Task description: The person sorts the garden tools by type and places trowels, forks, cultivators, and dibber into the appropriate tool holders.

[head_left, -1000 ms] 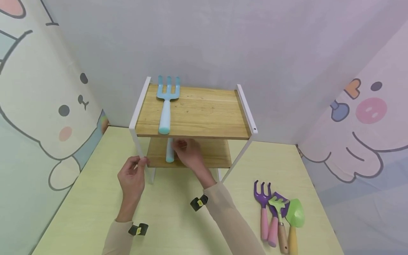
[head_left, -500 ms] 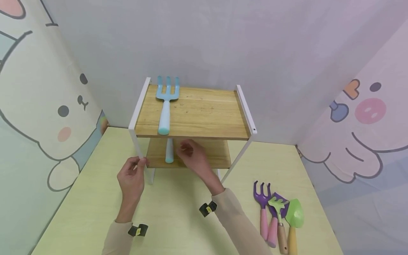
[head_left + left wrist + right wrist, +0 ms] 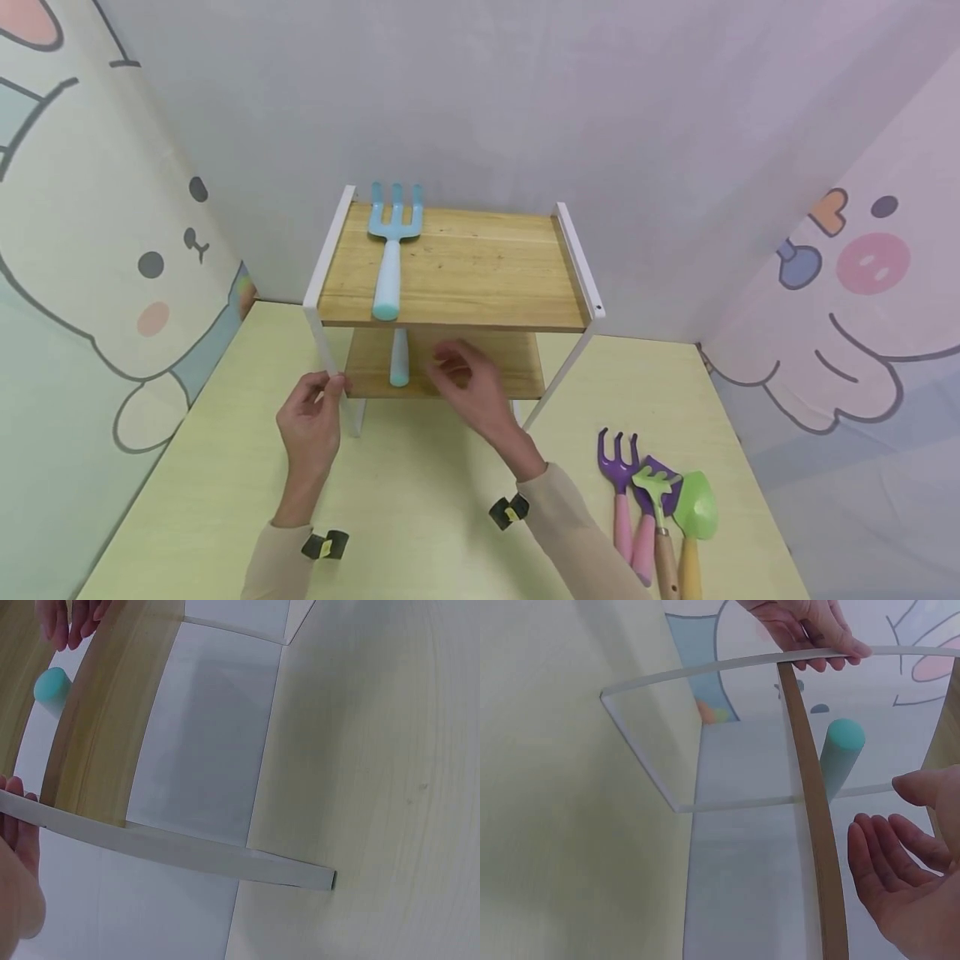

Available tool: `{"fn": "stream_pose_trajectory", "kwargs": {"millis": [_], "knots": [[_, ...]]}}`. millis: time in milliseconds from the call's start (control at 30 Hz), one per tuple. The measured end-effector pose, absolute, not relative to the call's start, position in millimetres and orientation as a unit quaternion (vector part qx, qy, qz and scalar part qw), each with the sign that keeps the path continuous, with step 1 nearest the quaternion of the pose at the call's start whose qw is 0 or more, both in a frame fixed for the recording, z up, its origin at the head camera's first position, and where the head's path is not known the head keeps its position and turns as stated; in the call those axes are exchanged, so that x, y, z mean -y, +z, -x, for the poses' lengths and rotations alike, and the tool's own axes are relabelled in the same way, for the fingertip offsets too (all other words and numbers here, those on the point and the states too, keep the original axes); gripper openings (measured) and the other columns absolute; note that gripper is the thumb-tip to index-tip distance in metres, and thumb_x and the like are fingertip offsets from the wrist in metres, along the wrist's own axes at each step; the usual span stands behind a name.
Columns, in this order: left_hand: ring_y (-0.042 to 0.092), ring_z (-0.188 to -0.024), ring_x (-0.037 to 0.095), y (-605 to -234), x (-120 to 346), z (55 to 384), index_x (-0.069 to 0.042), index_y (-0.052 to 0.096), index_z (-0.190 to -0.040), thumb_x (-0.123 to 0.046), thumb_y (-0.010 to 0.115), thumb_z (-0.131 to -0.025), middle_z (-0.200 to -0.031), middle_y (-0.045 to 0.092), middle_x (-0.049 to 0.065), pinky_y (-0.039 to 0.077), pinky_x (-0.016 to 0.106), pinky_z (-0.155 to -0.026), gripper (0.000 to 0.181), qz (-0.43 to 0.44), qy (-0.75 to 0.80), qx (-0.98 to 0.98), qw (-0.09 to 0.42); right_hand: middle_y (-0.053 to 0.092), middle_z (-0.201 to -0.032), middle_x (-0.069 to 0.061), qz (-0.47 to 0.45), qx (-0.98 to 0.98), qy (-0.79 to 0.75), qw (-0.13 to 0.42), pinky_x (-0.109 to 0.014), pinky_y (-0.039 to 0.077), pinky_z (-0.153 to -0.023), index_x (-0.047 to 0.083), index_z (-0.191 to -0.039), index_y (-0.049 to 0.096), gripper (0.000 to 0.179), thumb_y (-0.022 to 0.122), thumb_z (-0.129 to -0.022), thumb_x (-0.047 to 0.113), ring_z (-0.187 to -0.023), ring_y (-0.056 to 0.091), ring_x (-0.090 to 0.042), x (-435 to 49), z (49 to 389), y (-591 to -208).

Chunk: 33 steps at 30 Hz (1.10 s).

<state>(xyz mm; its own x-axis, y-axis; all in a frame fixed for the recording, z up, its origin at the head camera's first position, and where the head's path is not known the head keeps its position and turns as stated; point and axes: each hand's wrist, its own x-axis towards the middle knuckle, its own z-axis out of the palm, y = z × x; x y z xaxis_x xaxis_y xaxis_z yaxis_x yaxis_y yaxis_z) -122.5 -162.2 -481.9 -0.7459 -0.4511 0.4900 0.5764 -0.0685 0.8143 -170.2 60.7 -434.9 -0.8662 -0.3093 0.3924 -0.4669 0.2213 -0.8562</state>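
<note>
A two-tier rack has a wooden top shelf (image 3: 480,267), a wooden lower shelf (image 3: 517,367) and a white metal frame (image 3: 577,258). On the top shelf's left side lies a light blue hand fork (image 3: 388,275), prongs to the back. A light blue handle (image 3: 400,358) with a teal end rests on the lower shelf; the top shelf hides its far part. My left hand (image 3: 311,417) pinches the rack's front left leg (image 3: 817,654) between thumb and fingers. Just right of the lower handle, my right hand (image 3: 472,387) holds nothing, its fingers loosely bent and apart from it.
Several garden tools lie together on the table (image 3: 420,517) at the right: a purple fork (image 3: 617,471) with a pink handle, a purple tool (image 3: 663,475) partly covered, a small green rake (image 3: 654,482) and a green trowel (image 3: 697,504). A printed curtain (image 3: 465,100) hangs behind.
My right hand has let go of the lower light blue handle and moved right and toward me. The left hand stays on the rack's leg.
</note>
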Motion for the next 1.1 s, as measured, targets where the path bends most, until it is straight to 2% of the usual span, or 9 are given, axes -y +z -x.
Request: {"fn": "stream_pose_trajectory", "kwargs": {"millis": [167,300,400,600,667,867,1100], "knots": [[0.068,-0.078,0.012,-484,164,124,0.024,0.056,-0.092,0.015,0.061,-0.096,-0.084,0.07,0.009,0.059,0.019,-0.075,0.011,0.054,-0.726,0.588,0.352,0.07,-0.113,-0.009,-0.228,0.777,0.585,0.049,-0.035,0.061,-0.087,-0.002,-0.122,0.065,0.033,0.072,-0.099,0.021,-0.097,0.069,-0.02,-72,162,-438],[0.069,-0.08,0.011,-486,165,124,0.023,0.058,-0.093,0.012,0.063,-0.097,-0.086,0.071,0.006,0.06,0.019,-0.076,0.013,0.054,-0.718,0.6,0.35,0.071,-0.112,-0.004,-0.214,0.781,0.585,0.054,-0.035,0.06,-0.087,0.002,-0.123,0.067,0.033,0.074,-0.098,0.023,-0.098,0.069,-0.018,-79,154,-440],[0.07,-0.08,0.011,-486,165,124,0.023,0.057,-0.093,0.01,0.063,-0.097,-0.087,0.072,0.005,0.06,0.019,-0.077,0.015,0.052,-0.717,0.602,0.348,0.072,-0.112,-0.006,-0.206,0.783,0.583,0.065,-0.037,0.061,-0.086,0.003,-0.121,0.068,0.03,0.075,-0.097,0.019,-0.099,0.07,-0.02,-84,149,-442],[0.07,-0.08,0.012,-486,164,124,0.024,0.057,-0.093,0.011,0.063,-0.096,-0.086,0.072,0.007,0.06,0.019,-0.077,0.015,0.06,-0.728,0.586,0.351,0.071,-0.113,-0.02,-0.21,0.772,0.594,0.082,-0.042,0.06,-0.088,-0.007,-0.12,0.066,0.028,0.073,-0.095,0.002,-0.098,0.069,-0.033,-96,140,-448],[0.07,-0.08,0.012,-486,164,124,0.024,0.057,-0.093,0.013,0.063,-0.096,-0.086,0.071,0.009,0.06,0.019,-0.077,0.013,0.066,-0.732,0.58,0.352,0.07,-0.113,-0.022,-0.216,0.767,0.598,0.089,-0.04,0.061,-0.087,-0.008,-0.121,0.065,0.028,0.072,-0.094,-0.002,-0.098,0.069,-0.034,-103,137,-450],[0.07,-0.08,0.012,-487,165,125,0.023,0.058,-0.092,0.017,0.061,-0.095,-0.086,0.072,0.009,0.06,0.018,-0.076,0.007,0.075,-0.732,0.574,0.359,0.071,-0.114,-0.013,-0.221,0.755,0.61,0.098,-0.031,0.06,-0.085,0.001,-0.122,0.066,0.027,0.072,-0.096,0.001,-0.098,0.068,-0.022,-122,127,-458],[0.07,-0.079,0.012,-489,165,126,0.024,0.058,-0.091,0.019,0.06,-0.094,-0.086,0.072,0.009,0.06,0.018,-0.076,0.006,0.083,-0.74,0.561,0.363,0.07,-0.115,-0.01,-0.232,0.751,0.607,0.116,-0.029,0.06,-0.085,0.003,-0.124,0.066,0.028,0.071,-0.096,0.002,-0.096,0.068,-0.02,-140,118,-464]]}}
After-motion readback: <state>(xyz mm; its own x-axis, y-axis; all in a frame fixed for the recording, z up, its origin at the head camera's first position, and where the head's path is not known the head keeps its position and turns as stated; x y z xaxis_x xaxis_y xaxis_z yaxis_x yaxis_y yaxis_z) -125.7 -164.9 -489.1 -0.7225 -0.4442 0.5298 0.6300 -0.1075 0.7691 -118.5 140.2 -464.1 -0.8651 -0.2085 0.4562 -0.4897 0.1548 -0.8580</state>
